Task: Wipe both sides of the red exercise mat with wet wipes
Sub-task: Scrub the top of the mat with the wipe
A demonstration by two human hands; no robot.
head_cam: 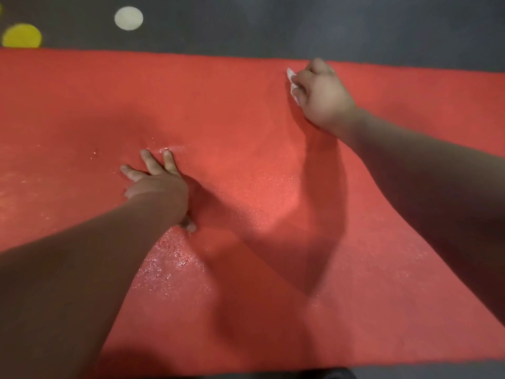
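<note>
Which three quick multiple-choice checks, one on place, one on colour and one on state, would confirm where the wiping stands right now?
1. Where is the right hand on the red mat?
A. near its far edge
B. at its near edge
C. off it, on the floor

2. What colour is the wet wipe?
A. blue
B. white
C. yellow

3. How is the left hand?
A. gripping a second wipe
B. lifted in the air
C. flat on the mat, fingers spread

Answers:
1 A, the hand sits just inside the mat's far border.
2 B, white shows past the curled fingers.
3 C, its straight fingers rest on the glistening surface.
</note>
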